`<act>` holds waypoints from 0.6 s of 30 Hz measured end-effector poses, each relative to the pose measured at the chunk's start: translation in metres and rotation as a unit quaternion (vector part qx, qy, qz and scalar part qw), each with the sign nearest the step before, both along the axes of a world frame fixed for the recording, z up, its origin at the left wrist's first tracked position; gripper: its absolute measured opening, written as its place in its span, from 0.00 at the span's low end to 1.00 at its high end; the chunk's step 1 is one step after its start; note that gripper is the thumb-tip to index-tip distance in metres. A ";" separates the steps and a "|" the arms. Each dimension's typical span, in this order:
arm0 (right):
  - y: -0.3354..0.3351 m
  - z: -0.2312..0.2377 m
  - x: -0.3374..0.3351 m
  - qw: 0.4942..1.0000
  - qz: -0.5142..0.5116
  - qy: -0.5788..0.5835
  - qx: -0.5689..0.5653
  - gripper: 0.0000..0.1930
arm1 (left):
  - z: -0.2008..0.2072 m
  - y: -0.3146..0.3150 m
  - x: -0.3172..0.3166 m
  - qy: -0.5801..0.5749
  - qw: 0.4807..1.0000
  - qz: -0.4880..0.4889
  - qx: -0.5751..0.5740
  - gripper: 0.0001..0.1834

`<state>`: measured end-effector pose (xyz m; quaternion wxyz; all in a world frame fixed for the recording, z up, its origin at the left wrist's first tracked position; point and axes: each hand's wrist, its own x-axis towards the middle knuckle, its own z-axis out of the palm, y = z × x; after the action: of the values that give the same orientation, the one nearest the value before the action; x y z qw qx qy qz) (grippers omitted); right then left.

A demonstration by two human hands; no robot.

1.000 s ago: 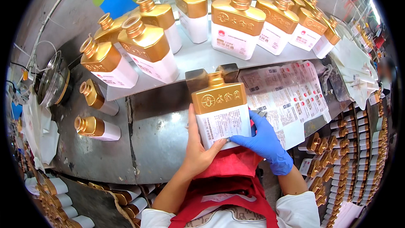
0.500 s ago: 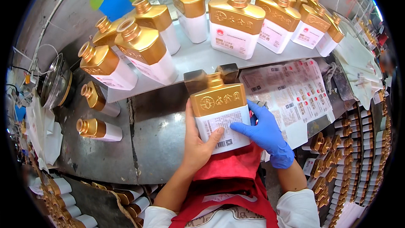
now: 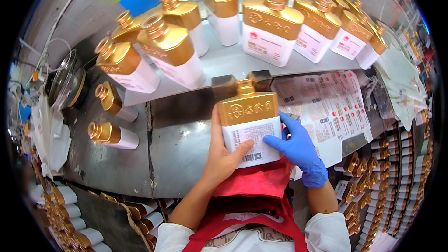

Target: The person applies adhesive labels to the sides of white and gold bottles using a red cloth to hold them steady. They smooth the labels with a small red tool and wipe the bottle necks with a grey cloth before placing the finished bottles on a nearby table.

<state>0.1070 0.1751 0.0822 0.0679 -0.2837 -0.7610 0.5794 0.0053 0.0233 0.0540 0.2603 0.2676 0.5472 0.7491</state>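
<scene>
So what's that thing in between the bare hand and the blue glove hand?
A gold-and-white bottle, held upright, with the bare left hand on one side and the blue-gloved right hand on the other. The head view shows it.

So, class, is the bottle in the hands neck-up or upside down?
Neck-up: the held bottle has its gold neck at the top and white body below, between bare left hand and gloved right hand.

"How's the bottle (image 3: pixel 249 107) on your feed?"
"I see it gold-topped, white below, printed face toward me, tilted, neck pointing away, held between left hand (image 3: pixel 223 158) and right hand (image 3: pixel 301 149)."
</scene>
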 end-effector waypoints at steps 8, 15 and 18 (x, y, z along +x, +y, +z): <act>-0.006 0.005 -0.013 0.995 -0.016 0.016 0.094 0.37 | -0.010 -0.002 -0.001 0.048 0.998 0.033 -0.023 0.43; -0.005 -0.005 -0.012 0.998 -0.045 0.041 0.026 0.35 | -0.012 0.000 -0.002 0.070 0.996 0.038 -0.036 0.41; -0.006 -0.005 -0.012 0.997 -0.055 0.050 0.001 0.35 | -0.012 0.000 -0.004 0.079 0.995 0.037 -0.040 0.40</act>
<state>0.0954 0.1688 0.0774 0.1382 -0.2956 -0.7404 0.5877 0.0017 0.0234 0.0424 0.1988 0.2950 0.6048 0.7125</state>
